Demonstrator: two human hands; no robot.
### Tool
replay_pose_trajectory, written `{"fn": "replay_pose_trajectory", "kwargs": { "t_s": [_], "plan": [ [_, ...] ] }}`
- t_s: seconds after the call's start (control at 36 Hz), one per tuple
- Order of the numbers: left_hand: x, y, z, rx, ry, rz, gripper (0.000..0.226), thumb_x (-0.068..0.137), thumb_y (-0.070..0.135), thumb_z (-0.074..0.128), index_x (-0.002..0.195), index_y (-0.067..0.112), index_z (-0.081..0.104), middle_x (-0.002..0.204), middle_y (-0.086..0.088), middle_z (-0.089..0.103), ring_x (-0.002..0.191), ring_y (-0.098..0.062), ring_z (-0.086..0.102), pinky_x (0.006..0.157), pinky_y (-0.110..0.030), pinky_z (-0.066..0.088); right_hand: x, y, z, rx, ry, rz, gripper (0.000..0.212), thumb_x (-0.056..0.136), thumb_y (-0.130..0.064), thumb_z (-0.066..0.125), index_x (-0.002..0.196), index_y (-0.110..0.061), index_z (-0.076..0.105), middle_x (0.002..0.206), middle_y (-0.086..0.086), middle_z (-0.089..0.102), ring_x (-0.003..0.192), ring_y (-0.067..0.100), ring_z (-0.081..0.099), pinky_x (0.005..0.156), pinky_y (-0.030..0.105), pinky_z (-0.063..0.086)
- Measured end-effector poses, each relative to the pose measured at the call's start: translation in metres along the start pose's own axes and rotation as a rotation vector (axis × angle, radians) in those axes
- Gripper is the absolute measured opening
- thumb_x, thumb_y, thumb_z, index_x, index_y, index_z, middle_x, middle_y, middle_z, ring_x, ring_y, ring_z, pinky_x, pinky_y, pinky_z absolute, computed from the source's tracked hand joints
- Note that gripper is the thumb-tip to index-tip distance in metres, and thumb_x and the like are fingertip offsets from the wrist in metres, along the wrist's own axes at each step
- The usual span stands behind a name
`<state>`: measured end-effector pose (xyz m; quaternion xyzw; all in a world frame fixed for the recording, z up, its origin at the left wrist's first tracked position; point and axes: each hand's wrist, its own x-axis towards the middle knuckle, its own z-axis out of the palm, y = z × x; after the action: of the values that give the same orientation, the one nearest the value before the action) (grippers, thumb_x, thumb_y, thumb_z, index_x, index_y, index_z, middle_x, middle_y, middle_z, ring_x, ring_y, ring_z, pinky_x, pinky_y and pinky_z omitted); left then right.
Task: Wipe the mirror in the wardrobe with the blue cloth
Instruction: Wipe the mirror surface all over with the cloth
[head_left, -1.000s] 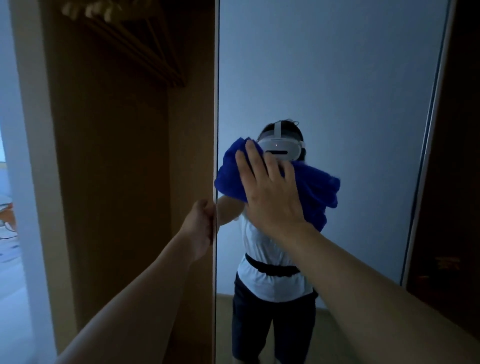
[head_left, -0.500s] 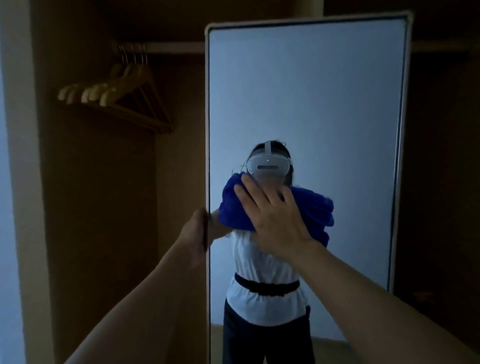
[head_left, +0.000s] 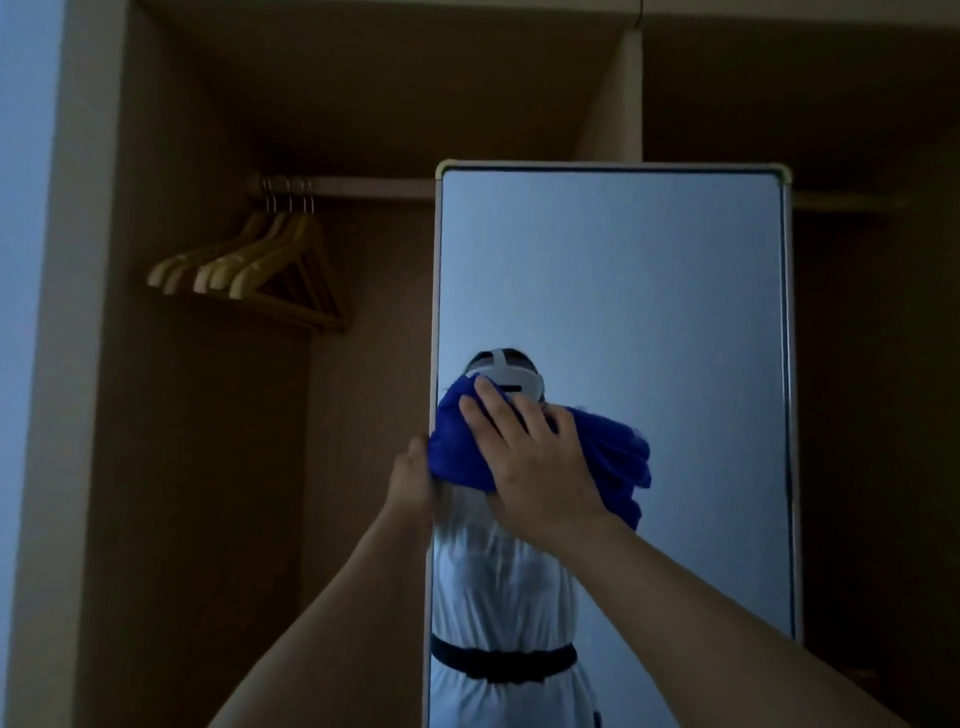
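Right hand (head_left: 535, 467) presses blue cloth (head_left: 618, 457) on mirror (head_left: 649, 291) (left hand (head_left: 410, 478) gripping its edge).

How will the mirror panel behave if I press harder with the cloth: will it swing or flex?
The mirror looks like a thin, tall, framed panel, so it may swing under a push. That is probably why the left hand grips its left edge. The blue cloth is bunched and soft under the flat right hand, so it should spread pressure and glide easily on glass.
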<state>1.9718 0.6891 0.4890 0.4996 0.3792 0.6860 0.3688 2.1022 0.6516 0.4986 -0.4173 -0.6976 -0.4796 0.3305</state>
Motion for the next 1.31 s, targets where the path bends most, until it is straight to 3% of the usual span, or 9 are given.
{"fn": "replay_pose_trajectory", "kwargs": {
  "t_s": [0.06, 0.11, 0.19, 0.33, 0.5, 0.67, 0.86, 1.0, 1.31],
  "plan": [
    [0.001, -0.001, 0.003, 0.121, 0.022, 0.049, 0.022, 0.098, 0.015, 0.036, 0.085, 0.011, 0.053, 0.074, -0.005, 0.055, 0.067, -0.017, 0.053, 0.064, -0.027, 0.049, 0.015, 0.006, -0.005, -0.007, -0.005, 0.001, 0.071, 0.072, -0.032, 0.073, 0.136, -0.013, 0.048, 0.144, 0.008, 0.044, 0.114, 0.028, 0.054, 0.089, 0.044, 0.045],
    [0.002, -0.002, 0.006, 0.187, 0.100, 0.049, 0.023, 0.097, 0.014, 0.034, 0.081, 0.012, 0.050, 0.073, -0.006, 0.052, 0.060, -0.012, 0.049, 0.050, -0.020, 0.042, 0.035, 0.010, -0.011, -0.034, -0.021, 0.037, 0.074, 0.075, -0.036, 0.071, 0.139, -0.013, 0.042, 0.147, 0.008, 0.040, 0.118, 0.028, 0.050, 0.092, 0.044, 0.043],
    [0.002, -0.002, 0.008, 0.182, 0.163, 0.015, 0.034, 0.097, 0.022, 0.027, 0.070, 0.009, 0.045, 0.072, -0.012, 0.049, 0.063, -0.021, 0.047, 0.058, -0.030, 0.037, 0.064, 0.012, -0.017, -0.043, -0.018, 0.070, 0.076, 0.079, -0.031, 0.066, 0.143, -0.014, 0.031, 0.151, 0.008, 0.031, 0.122, 0.028, 0.043, 0.095, 0.045, 0.037],
    [-0.001, -0.005, 0.012, 0.126, 0.230, 0.023, 0.046, 0.098, 0.031, 0.027, 0.062, 0.009, 0.047, 0.060, -0.009, 0.048, 0.057, -0.020, 0.046, 0.056, -0.030, 0.035, 0.100, 0.015, -0.022, -0.064, 0.030, 0.076, 0.076, 0.081, -0.026, 0.064, 0.145, -0.014, 0.025, 0.153, 0.009, 0.026, 0.125, 0.029, 0.038, 0.098, 0.046, 0.033],
    [-0.001, -0.003, 0.012, 0.099, 0.238, 0.020, 0.046, 0.098, 0.031, 0.028, 0.065, 0.010, 0.050, 0.066, -0.009, 0.053, 0.066, -0.023, 0.052, 0.063, -0.034, 0.038, 0.134, 0.020, -0.030, -0.085, 0.076, 0.069, 0.075, 0.079, -0.024, 0.066, 0.144, -0.015, 0.027, 0.152, 0.008, 0.027, 0.125, 0.029, 0.038, 0.099, 0.046, 0.032],
    [0.000, -0.002, 0.011, 0.087, 0.235, 0.016, 0.043, 0.099, 0.030, 0.030, 0.065, 0.011, 0.049, 0.067, -0.009, 0.052, 0.062, -0.018, 0.049, 0.057, -0.029, 0.036, 0.160, 0.027, -0.035, -0.087, 0.100, 0.081, 0.081, 0.071, -0.022, 0.071, 0.142, -0.018, 0.031, 0.151, 0.006, 0.029, 0.124, 0.030, 0.037, 0.098, 0.047, 0.029],
    [-0.001, -0.005, 0.011, 0.080, 0.216, 0.003, 0.045, 0.097, 0.030, 0.028, 0.060, 0.010, 0.045, 0.059, -0.008, 0.043, 0.055, -0.019, 0.042, 0.059, -0.033, 0.034, 0.195, 0.043, -0.047, -0.072, 0.124, 0.106, 0.076, 0.076, -0.025, 0.065, 0.144, -0.024, 0.030, 0.153, 0.001, 0.027, 0.128, 0.030, 0.032, 0.101, 0.048, 0.022],
    [-0.002, -0.005, 0.012, 0.061, 0.243, -0.011, 0.042, 0.098, 0.032, 0.029, 0.072, 0.008, 0.052, 0.067, -0.009, 0.049, 0.062, -0.018, 0.047, 0.056, -0.029, 0.036, 0.197, 0.050, -0.049, -0.056, 0.145, 0.101, 0.075, 0.076, -0.030, 0.066, 0.143, -0.025, 0.032, 0.152, -0.001, 0.031, 0.128, 0.030, 0.032, 0.101, 0.048, 0.021],
    [0.004, -0.010, 0.014, 0.098, 0.276, 0.014, 0.042, 0.096, 0.028, 0.030, 0.064, 0.009, 0.048, 0.067, -0.013, 0.047, 0.064, -0.022, 0.045, 0.058, -0.030, 0.033, 0.180, 0.071, -0.048, -0.049, 0.222, 0.203, 0.073, 0.075, -0.028, 0.069, 0.140, -0.023, 0.037, 0.147, 0.001, 0.038, 0.127, 0.031, 0.036, 0.099, 0.048, 0.027]
  ]
}}
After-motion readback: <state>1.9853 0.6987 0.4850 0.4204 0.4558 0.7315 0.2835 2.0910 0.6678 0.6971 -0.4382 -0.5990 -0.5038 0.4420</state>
